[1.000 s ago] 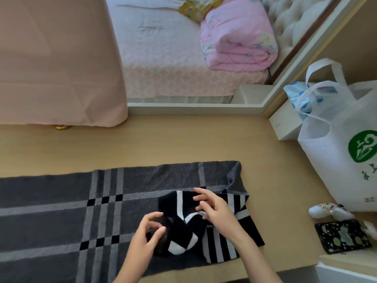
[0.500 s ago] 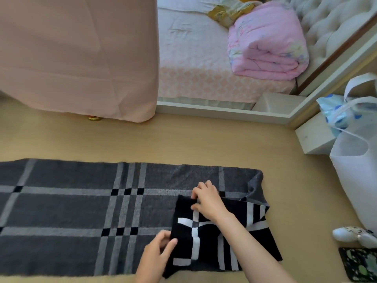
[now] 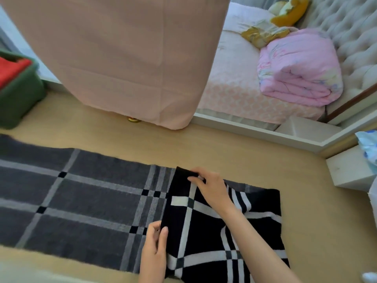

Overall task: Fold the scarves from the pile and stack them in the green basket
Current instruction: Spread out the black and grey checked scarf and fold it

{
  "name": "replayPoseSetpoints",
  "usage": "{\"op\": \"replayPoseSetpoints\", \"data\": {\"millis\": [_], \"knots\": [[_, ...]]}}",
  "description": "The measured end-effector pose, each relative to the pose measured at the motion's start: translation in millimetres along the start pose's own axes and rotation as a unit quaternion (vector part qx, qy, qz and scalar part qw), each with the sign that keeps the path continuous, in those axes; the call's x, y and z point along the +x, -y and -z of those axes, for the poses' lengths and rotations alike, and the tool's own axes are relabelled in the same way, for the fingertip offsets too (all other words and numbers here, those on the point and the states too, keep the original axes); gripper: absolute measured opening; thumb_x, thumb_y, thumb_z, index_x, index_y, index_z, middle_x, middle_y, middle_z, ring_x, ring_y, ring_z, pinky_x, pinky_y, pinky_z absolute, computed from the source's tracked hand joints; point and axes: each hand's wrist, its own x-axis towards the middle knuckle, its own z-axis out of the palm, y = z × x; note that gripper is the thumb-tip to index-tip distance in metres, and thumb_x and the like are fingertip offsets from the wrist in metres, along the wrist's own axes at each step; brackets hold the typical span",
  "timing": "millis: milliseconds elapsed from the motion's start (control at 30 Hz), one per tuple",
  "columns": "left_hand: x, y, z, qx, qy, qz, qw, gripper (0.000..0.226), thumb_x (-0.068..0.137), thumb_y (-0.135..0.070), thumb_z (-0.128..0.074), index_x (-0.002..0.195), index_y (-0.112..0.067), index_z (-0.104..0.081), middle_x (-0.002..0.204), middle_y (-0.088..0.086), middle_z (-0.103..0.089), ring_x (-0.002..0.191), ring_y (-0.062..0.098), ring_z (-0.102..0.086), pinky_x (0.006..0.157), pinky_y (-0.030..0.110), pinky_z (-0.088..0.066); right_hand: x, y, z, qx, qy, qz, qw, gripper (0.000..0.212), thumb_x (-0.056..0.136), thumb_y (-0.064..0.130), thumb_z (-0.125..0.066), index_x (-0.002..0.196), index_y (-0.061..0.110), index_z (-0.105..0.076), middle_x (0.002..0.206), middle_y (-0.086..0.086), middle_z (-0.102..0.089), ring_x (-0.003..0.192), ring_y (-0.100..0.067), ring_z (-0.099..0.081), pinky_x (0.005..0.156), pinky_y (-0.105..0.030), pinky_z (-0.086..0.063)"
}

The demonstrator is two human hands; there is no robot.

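Pale wood floor (image 3: 204,148) carries a grey plaid scarf (image 3: 91,201) spread along its near edge, its right end turned over, black side up. The left hand (image 3: 153,256) pinches the flap's near corner and the right hand (image 3: 212,188) pinches the far one. Uneven pulling could skew the fold. The green basket (image 3: 18,99) sits at the far left.

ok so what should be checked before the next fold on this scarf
1. Left hand pinches the near corner of the folded flap: ok.
2. Right hand pinches its far corner: ok.
3. Flap's leading edge runs straight across the scarf: ok.
4. Flap flat all over: cannot tell, partly covered.
5. Unfolded part of the scarf lies flat: ok as far as the view reaches.
6. Room in the green basket, which holds something red: cannot tell.
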Motion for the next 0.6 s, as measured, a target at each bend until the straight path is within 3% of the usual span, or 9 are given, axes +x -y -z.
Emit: {"op": "replayPoseSetpoints", "data": {"millis": [67, 200, 267, 367, 433, 533, 600], "knots": [[7, -8, 17, -0.014, -0.02, -0.009, 1.0, 0.012, 0.097, -0.013, -0.046, 0.096, -0.02, -0.055, 0.093, -0.003, -0.068, 0.089, 0.006, -0.064, 0.072, 0.018, -0.048, 14, 24, -17, 0.021, -0.006, 0.023, 1.0, 0.015, 0.093, 0.02, -0.058, 0.105, 0.017, -0.067, 0.091, 0.011, -0.065, 0.083, 0.001, -0.056, 0.072, -0.016, -0.042], [21, -27, 63, -0.061, -0.02, 0.0, 0.998, 0.01, 0.096, -0.021, -0.049, 0.098, -0.018, -0.059, 0.089, 0.002, -0.07, 0.081, 0.008, -0.066, 0.066, 0.017, -0.047, 41, 72, -57, 0.035, 0.009, 0.048, 0.998, 0.011, 0.093, 0.022, -0.058, 0.102, 0.022, -0.065, 0.086, 0.021, -0.06, 0.081, 0.007, -0.052, 0.07, -0.011, -0.038], [25, -35, 91, -0.1, 0.017, 0.031, 0.994, 0.017, 0.091, -0.029, -0.056, 0.097, -0.014, -0.063, 0.087, 0.005, -0.072, 0.084, 0.016, -0.068, 0.072, 0.026, -0.049, 53, 97, -79, 0.041, 0.014, 0.059, 0.997, 0.012, 0.092, 0.021, -0.059, 0.102, 0.022, -0.065, 0.088, 0.019, -0.063, 0.082, 0.005, -0.055, 0.073, -0.014, -0.041], [35, -45, 137, -0.118, 0.089, 0.069, 0.987, 0.034, 0.073, -0.037, -0.07, 0.1, -0.016, -0.068, 0.096, 0.003, -0.073, 0.095, 0.02, -0.068, 0.088, 0.039, -0.051, 68, 135, -110, 0.053, 0.013, 0.062, 0.997, 0.014, 0.092, 0.021, -0.06, 0.105, 0.017, -0.063, 0.098, 0.001, -0.068, 0.091, -0.009, -0.059, 0.078, -0.028, -0.045], [46, -51, 176, -0.129, 0.108, 0.089, 0.982, 0.034, 0.073, -0.026, -0.074, 0.106, -0.02, -0.067, 0.1, -0.004, -0.073, 0.096, 0.012, -0.068, 0.087, 0.032, -0.051, 79, 162, -136, 0.058, 0.01, 0.059, 0.996, 0.014, 0.092, 0.021, -0.061, 0.105, 0.016, -0.059, 0.105, -0.011, -0.067, 0.101, -0.02, -0.057, 0.083, -0.031, -0.045], [65, -58, 236, -0.149, 0.087, 0.1, 0.98, 0.022, 0.082, -0.011, -0.069, 0.103, -0.016, -0.068, 0.097, -0.004, -0.074, 0.095, 0.011, -0.068, 0.081, 0.025, -0.05, 96, 204, -180, 0.066, 0.019, 0.071, 0.995, 0.014, 0.093, 0.022, -0.06, 0.105, 0.019, -0.056, 0.104, -0.004, -0.066, 0.111, -0.023, -0.056, 0.079, -0.017, -0.044], [77, -64, 277, -0.155, 0.058, 0.083, 0.983, 0.019, 0.083, -0.006, -0.067, 0.101, -0.013, -0.068, 0.094, 0.0, -0.075, 0.092, 0.014, -0.069, 0.074, 0.021, -0.051, 108, 235, -213, 0.065, 0.026, 0.08, 0.994, 0.014, 0.093, 0.022, -0.059, 0.106, 0.018, -0.055, 0.103, -0.014, -0.065, 0.107, -0.029, -0.055, 0.08, -0.024, -0.046]]}}
